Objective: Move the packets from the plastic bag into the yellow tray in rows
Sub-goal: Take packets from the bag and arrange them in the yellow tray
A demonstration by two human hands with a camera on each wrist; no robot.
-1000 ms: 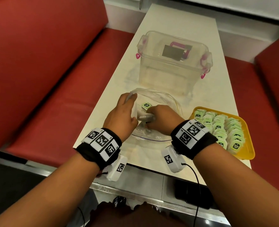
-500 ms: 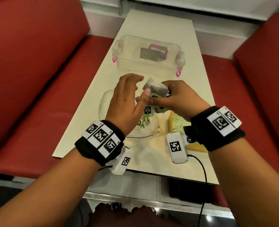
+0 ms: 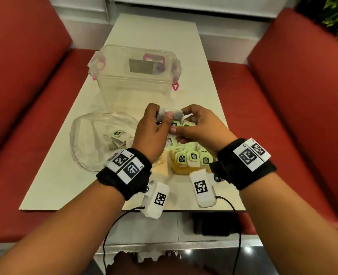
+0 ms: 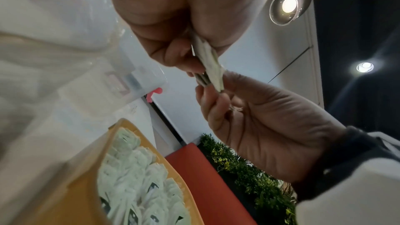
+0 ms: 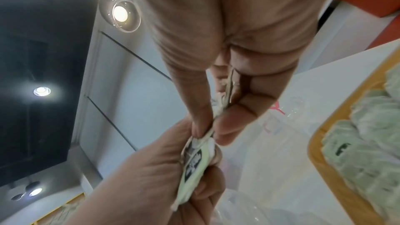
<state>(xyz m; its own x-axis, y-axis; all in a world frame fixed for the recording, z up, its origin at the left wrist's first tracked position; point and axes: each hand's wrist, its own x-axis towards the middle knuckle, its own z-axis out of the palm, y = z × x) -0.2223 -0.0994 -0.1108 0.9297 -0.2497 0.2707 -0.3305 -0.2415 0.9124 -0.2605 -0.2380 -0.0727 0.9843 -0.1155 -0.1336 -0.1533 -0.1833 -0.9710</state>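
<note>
Both hands are raised above the middle of the desk [image 3: 184,46], sharing a small bunch of packets [image 3: 173,116]. The left hand [image 3: 152,133] has its grip curled round the bunch, thumb pressed across the front of a grey-white packet; the right hand [image 3: 199,130] pinches the other end between thumb and fingertips. In the left wrist view the packets [image 4: 207,64] show as thin stacked edges squeezed between the left fingers [image 4: 173,54], with the right hand [image 4: 270,134] meeting them from below. The right wrist view shows the same bunch [image 5: 194,162] — a pale green tag with dark print faces the camera, nipped by the right hand's fingertips [image 5: 201,122] above and wrapped by the left hand [image 5: 151,177] beneath.

The yellow tray [image 3: 181,169] sits near the desk's near edge, toward its right side, directly under the right hand. It carries packets standing in rows [image 3: 193,157], their green tags up; much of the tray is hidden behind the wrists.

The plastic bag [image 3: 96,139] lies flat and open toward the desk's left edge, beside the left hand. A few packets remain inside it [image 3: 117,135] — one green tag is plain, the rest a pale heap.

Farther back on the desk stands a clear storage box [image 3: 136,80] with pink latches. Red seats [image 3: 25,86] flank the desk on both sides.
</note>
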